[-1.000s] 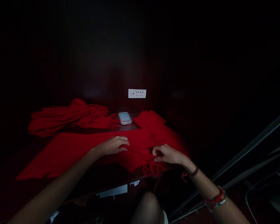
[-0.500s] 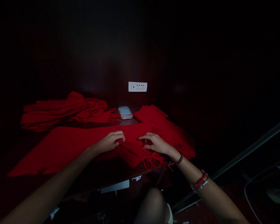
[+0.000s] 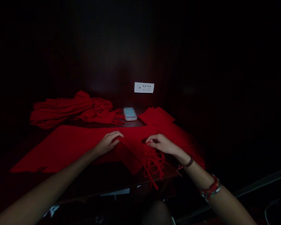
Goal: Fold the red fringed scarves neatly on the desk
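Observation:
A red fringed scarf (image 3: 67, 140) lies spread across the dark tabletop, with part of its near side folded over. My left hand (image 3: 110, 141) rests on the middle of it, fingers stretched over the cloth and thumb apart from them. At the scarf's right end, my right hand (image 3: 160, 143) pinches the cloth just above the fringe (image 3: 154, 164). Loose strands hang below that hand, over the table's front edge. Poor light hides the finer cloth edges.
A bunched pile of red scarves (image 3: 72, 109) sits at the back left. More folded red scarves (image 3: 156, 115) lie at the back right, beside a blurred pale-blue packet (image 3: 130, 114). A white socket panel (image 3: 144, 87) is on the wall. My knee is below the table.
My right fingers have closed on the scarf's fringed end, and its strands now hang lower and nearer. My left fingers have straightened from their grip on the fold. The view has shifted slightly left.

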`<state>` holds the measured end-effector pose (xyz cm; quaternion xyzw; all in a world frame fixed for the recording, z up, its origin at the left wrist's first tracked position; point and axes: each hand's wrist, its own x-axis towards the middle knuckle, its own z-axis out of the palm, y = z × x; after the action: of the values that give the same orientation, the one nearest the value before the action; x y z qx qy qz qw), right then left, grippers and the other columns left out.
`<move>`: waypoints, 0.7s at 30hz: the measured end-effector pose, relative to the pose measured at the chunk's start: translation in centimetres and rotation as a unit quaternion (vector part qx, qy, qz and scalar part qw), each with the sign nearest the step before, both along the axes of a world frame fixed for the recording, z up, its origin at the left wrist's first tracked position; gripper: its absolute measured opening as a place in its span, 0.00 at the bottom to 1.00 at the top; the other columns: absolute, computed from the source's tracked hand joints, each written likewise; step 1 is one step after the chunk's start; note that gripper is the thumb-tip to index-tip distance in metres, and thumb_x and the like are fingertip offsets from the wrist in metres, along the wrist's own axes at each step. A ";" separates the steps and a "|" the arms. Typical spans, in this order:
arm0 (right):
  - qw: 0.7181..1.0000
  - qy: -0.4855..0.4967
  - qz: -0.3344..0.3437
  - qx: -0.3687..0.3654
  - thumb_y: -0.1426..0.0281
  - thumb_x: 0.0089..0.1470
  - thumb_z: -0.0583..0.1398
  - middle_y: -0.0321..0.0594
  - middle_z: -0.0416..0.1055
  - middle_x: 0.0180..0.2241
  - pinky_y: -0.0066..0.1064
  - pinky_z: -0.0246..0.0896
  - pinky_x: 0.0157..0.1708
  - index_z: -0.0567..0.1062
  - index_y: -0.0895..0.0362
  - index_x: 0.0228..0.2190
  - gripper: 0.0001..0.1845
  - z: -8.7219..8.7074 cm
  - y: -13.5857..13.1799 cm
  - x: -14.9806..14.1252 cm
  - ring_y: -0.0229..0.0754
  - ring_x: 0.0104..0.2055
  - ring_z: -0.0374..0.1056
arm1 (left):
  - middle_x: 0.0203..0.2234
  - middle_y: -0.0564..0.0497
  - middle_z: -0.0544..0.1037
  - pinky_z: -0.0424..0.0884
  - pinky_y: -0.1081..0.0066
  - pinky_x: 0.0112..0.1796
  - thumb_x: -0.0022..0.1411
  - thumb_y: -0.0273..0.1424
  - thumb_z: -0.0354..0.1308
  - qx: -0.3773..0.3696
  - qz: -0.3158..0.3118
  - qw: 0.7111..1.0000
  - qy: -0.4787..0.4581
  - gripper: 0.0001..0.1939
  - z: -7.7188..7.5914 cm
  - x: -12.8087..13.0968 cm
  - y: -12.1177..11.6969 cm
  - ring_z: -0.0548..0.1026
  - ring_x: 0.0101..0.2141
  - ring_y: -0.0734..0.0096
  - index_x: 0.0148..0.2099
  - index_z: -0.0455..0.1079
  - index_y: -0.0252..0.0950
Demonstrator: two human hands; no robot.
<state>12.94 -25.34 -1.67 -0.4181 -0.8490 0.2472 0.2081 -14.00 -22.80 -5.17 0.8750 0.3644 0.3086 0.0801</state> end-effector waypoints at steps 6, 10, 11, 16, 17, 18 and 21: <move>0.997 -0.020 0.072 0.017 0.65 0.43 0.58 0.47 0.61 0.45 0.31 0.55 0.40 0.62 0.61 0.46 0.28 2.5 1.8 -1.5 0.41 0.44 0.58 | 0.23 0.55 0.69 0.63 0.78 0.30 0.59 0.36 0.41 -0.049 0.077 0.994 -0.066 0.14 0.5 0.0 -0.5 0.66 0.25 0.77 0.28 0.61 0.34; 0.991 -0.102 0.057 0.072 0.63 0.42 0.58 0.45 0.64 0.43 0.33 0.54 0.38 0.63 0.57 0.46 0.27 2.1 1.9 -5.6 0.44 0.43 0.59 | 0.19 0.57 0.67 0.62 0.78 0.26 0.60 0.36 0.41 -0.063 0.056 0.996 -0.042 0.15 0.5 0.1 -1.0 0.65 0.22 0.79 0.26 0.61 0.34; 0.989 -0.118 0.059 0.071 0.65 0.45 0.57 0.43 0.67 0.38 0.30 0.54 0.35 0.67 0.57 0.41 0.19 2.0 2.1 -6.3 0.41 0.38 0.62 | 0.19 0.56 0.67 0.63 0.78 0.27 0.60 0.36 0.40 -0.064 0.056 0.996 -0.039 0.15 0.5 0.1 -1.0 0.65 0.22 0.78 0.27 0.61 0.34; 0.994 -0.095 0.010 0.043 0.71 0.49 0.52 0.35 0.65 0.21 0.24 0.49 0.23 0.71 0.60 0.23 0.10 3.5 3.7 -5.6 0.32 0.23 0.58 | 0.37 0.49 0.67 0.62 0.71 0.40 0.60 0.35 0.42 0.007 0.098 0.993 -0.058 0.13 0.5 0.1 -1.1 0.66 0.38 0.71 0.43 0.60 0.35; 0.996 -0.076 -0.017 0.030 0.71 0.49 0.51 0.34 0.64 0.20 0.24 0.48 0.22 0.71 0.61 0.23 0.11 4.0 4.2 -4.7 0.31 0.22 0.57 | 0.41 0.47 0.65 0.60 0.69 0.44 0.59 0.36 0.43 0.036 0.117 0.990 -0.067 0.15 0.5 0.1 -1.1 0.63 0.42 0.69 0.47 0.57 0.34; 0.997 -0.057 -0.047 0.012 0.71 0.49 0.51 0.34 0.64 0.19 0.23 0.48 0.21 0.71 0.61 0.23 0.11 4.5 4.8 -3.6 0.31 0.21 0.56 | 0.44 0.45 0.61 0.58 0.66 0.46 0.59 0.36 0.44 0.061 0.130 0.987 -0.072 0.18 0.4 0.2 -1.1 0.61 0.45 0.67 0.49 0.55 0.34; 0.987 -0.022 -0.157 -0.029 0.70 0.50 0.50 0.33 0.61 0.17 0.23 0.46 0.18 0.70 0.63 0.23 0.13 5.7 6.7 -0.3 0.29 0.17 0.52 | 0.49 0.43 0.54 0.53 0.61 0.49 0.57 0.38 0.45 0.083 0.118 0.989 -0.040 0.24 -0.1 0.2 -0.9 0.54 0.50 0.63 0.54 0.48 0.34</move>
<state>12.64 -18.66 4.04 -0.5573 -0.7698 0.2269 0.2130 -13.83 -23.73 -5.22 0.8164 0.4348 0.3798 -0.0158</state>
